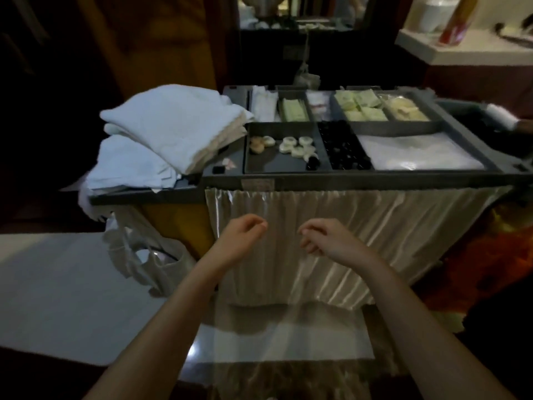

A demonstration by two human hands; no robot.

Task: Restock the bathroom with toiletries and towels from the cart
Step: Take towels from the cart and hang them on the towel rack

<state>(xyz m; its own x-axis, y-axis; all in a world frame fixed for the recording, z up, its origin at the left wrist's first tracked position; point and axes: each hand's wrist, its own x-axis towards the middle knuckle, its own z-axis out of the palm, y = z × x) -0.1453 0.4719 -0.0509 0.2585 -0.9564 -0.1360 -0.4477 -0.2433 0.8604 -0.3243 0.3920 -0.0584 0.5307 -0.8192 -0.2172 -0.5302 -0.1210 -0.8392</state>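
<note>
Both grips loosely curled, empty: left hand [245, 236], right hand [324, 241], near cart curtain [389, 226].

— What sort of place is this?
— Hotel guest room, by the look. A housekeeping cart [346, 179] stands on the floor, with a grey compartment tray on top and a pleated cloth skirt [360, 226] below.
— Stock?
— Folded white towels [173, 122] stacked on its left end. Small round wrapped soaps [294, 145], green sachets [360, 106], and a bin of small dark items [343, 148] too blurred to name. Guest-size portions.
— The room itself?
— Dim. Glossy pale floor tiles [57, 284] on the left, red-orange patterned carpet [476, 269] on the right. A mirror [297, 10] behind the cart. A white desk [476, 53] at upper right carries a spray can [458, 21].
</note>
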